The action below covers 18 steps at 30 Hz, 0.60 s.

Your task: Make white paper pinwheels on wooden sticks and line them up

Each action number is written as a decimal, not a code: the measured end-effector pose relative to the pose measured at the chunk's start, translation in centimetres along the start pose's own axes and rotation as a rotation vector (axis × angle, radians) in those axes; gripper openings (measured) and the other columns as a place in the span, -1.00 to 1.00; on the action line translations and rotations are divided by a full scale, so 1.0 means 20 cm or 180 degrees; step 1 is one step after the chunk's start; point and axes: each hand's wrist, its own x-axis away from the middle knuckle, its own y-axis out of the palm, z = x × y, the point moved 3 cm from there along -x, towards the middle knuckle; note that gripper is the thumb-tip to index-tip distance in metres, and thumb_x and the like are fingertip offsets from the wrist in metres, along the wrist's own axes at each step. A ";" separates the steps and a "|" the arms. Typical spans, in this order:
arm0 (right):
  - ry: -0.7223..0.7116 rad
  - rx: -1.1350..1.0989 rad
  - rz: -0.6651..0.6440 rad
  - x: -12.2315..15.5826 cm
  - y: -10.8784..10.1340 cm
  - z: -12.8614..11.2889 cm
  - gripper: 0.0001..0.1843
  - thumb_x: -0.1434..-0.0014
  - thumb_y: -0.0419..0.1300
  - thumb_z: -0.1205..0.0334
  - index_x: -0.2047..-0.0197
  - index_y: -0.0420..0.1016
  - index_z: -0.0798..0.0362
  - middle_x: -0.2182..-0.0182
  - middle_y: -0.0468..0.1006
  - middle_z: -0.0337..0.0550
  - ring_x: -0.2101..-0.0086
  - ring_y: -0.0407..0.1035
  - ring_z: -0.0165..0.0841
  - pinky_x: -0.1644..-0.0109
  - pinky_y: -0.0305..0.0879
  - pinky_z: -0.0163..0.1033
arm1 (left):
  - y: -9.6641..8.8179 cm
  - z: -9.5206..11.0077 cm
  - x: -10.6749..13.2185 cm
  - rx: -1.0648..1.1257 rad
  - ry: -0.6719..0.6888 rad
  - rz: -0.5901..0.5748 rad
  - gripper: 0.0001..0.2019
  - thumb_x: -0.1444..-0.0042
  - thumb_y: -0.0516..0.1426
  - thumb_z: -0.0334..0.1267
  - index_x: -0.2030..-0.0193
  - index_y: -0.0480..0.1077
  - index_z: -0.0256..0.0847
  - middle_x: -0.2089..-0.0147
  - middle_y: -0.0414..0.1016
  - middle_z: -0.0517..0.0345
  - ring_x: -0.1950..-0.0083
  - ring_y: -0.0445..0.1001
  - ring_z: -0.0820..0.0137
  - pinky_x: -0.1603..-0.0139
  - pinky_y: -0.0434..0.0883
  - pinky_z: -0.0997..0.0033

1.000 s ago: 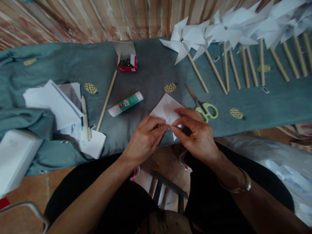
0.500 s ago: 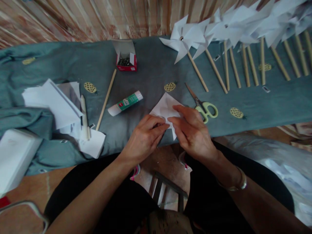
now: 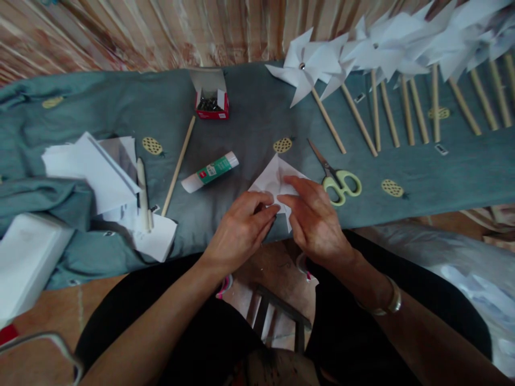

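Note:
A white sheet of paper (image 3: 269,174), cut and partly folded, lies near the front edge of the table between my hands. My left hand (image 3: 243,228) pinches its near left part between thumb and fingers. My right hand (image 3: 316,217) has its thumb and fingers on the paper's right side, bent around a flap; a narrow point of paper hangs below them. Just right of that hand lie scissors with light green handles (image 3: 341,187). To the left rests a green and white glue stick (image 3: 210,171).
Several finished paper pinwheels (image 3: 301,67) on wooden sticks line the back right. A red box of metal pins (image 3: 212,104) stands open at the back. On the left are a loose stick (image 3: 179,166), stacked paper (image 3: 96,177) and a white box (image 3: 30,262).
The whole view has shifted slightly. Both hands stay on the paper in nearly the same pose, with only small finger movement on the right.

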 end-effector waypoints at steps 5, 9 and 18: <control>0.0191 -0.0246 0.0018 -0.03 -0.02 0.02 -0.71 -0.20 -0.01 0.44 0.11 0.47 0.08 -0.15 0.36 0.09 -0.17 0.25 -0.11 -0.23 0.23 0.11 | 0.00 0.00 0.00 -0.0067 0.0014 -0.0017 -0.82 -0.22 0.10 -0.39 0.06 0.45 -0.34 0.12 0.45 -0.05 0.05 0.44 0.32 0.04 0.50 0.25; 0.0575 -0.0627 0.0121 -0.06 -0.07 0.05 -0.71 -0.21 -0.01 0.42 0.14 0.50 0.03 -0.10 0.43 0.00 -0.12 0.32 -0.17 -0.21 0.25 0.09 | -0.01 0.02 -0.01 -0.0101 -0.0017 -0.0060 -0.81 -0.24 0.08 -0.38 0.05 0.44 -0.30 0.11 0.45 -0.05 0.04 0.45 0.32 0.03 0.49 0.24; 0.0259 -0.0031 -0.0125 -0.03 -0.11 0.04 -0.62 -0.23 -0.05 0.41 -0.07 0.40 0.18 -0.08 0.47 0.19 -0.11 0.35 -0.10 -0.21 0.25 0.12 | -0.06 -0.03 -0.01 -0.0532 0.0052 -0.0083 -0.82 -0.25 0.05 -0.40 0.08 0.44 -0.26 0.10 0.45 -0.02 0.05 0.43 0.29 0.04 0.46 0.23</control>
